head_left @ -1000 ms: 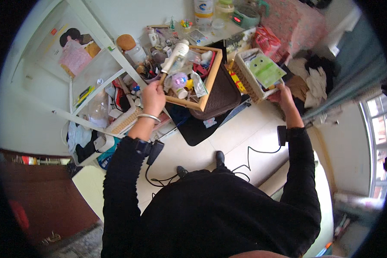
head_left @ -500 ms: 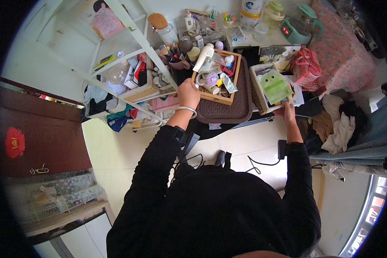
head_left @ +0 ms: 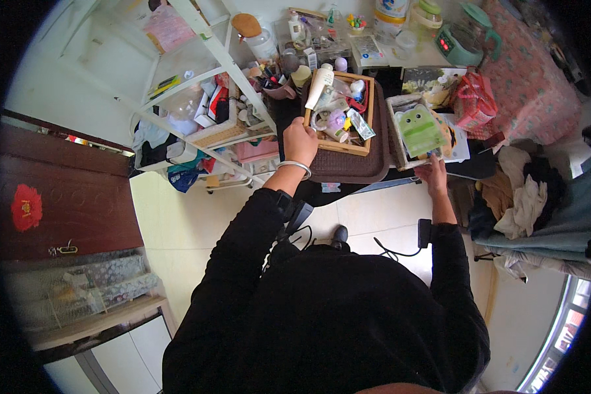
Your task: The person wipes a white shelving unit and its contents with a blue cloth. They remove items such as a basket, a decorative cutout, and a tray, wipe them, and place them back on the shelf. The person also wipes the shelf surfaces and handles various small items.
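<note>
My left hand (head_left: 300, 142) is closed on the near left corner of a wooden tray (head_left: 343, 148). This tray lies over a larger brown serving tray (head_left: 348, 169) and holds a cream squeeze bottle (head_left: 320, 87), a purple item (head_left: 336, 121), a small printed tube (head_left: 361, 125) and other small things. To the right, my right hand (head_left: 433, 176) is at the near edge of a pale woven basket (head_left: 396, 139), its fingers partly hidden under the rim. A green pouch with a cartoon face (head_left: 419, 133) lies on top in the basket.
A white shelf rack (head_left: 233, 75) with crammed tiers stands left. Behind the trays are a pink cup of brushes (head_left: 279, 90), a lidded jar (head_left: 261, 46) and a teal kettle (head_left: 463, 43). A red bag (head_left: 474, 102) sits right of the basket; clothes (head_left: 522, 197) are piled beyond.
The wooden tray has shifted slightly right and turned straighter over the brown tray, with my left hand still on it. My right hand stays at the basket, which has turned a little.
</note>
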A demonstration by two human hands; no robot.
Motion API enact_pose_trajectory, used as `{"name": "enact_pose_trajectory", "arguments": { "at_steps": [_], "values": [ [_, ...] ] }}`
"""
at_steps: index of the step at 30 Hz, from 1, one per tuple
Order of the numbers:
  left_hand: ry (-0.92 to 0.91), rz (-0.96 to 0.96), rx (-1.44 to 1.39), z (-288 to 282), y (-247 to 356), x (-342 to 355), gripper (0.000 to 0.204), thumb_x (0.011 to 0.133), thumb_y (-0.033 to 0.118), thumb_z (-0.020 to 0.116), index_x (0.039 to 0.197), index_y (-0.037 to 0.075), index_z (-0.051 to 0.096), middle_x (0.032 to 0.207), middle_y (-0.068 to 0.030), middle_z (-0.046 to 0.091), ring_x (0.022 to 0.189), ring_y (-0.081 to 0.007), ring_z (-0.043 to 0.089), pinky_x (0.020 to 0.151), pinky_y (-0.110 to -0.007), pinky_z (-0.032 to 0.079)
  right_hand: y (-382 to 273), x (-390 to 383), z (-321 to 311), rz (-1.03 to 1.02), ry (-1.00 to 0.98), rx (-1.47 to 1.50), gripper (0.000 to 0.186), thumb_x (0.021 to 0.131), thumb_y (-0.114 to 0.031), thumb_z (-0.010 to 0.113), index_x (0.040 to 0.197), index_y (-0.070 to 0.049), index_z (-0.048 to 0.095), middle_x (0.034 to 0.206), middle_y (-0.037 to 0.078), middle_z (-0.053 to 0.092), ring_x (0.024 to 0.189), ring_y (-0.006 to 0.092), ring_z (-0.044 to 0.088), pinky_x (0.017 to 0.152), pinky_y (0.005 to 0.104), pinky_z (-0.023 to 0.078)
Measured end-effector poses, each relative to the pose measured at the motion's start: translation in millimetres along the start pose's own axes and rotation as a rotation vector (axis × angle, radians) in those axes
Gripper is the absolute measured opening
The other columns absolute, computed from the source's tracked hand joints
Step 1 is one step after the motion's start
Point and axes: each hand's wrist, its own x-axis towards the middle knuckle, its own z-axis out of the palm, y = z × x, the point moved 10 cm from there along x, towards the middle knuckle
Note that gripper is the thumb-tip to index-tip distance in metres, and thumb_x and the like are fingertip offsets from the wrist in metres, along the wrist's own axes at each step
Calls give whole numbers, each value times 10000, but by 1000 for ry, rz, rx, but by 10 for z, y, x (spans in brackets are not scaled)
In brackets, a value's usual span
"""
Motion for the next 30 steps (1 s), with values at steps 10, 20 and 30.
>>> {"name": "enact_pose_trajectory", "arguments": {
  "at_steps": [10, 20, 30],
  "values": [
    [10, -7, -193, -527, -252, 239, 276, 784, 184, 598, 987, -3, 599, 874, -215, 640, 862, -395, 609, 777, -449, 490, -9, -310, -592, 132, 148, -32, 815, 852, -629, 448, 1361, -17, 270, 1115, 221, 584, 991, 325, 589, 786, 392, 498],
    [-92, 196, 86, -2997, -1850, 1800, 249, 780, 141, 627, 1002, 29, 629, 953, -131, 658, 898, -247, 634, 800, -337, 492, -1243, -1481, -73, -493, 369, 69, 384, 938, -219, 499, 1273, -38, 452, 956, 75, 629, 794, 124, 583, 690, 245, 484],
    [-720, 393, 352, -2689, -2447, 2620, 756, 683, 349, 754, 1276, 11, 430, 1243, -207, 506, 1125, -285, 513, 947, -358, 412, -1172, -2632, 4936, -367, -593, -272, 297, 870, -22, 560, 1161, -4, 506, 939, 80, 629, 873, 137, 599, 788, 260, 487]
  ]
}}
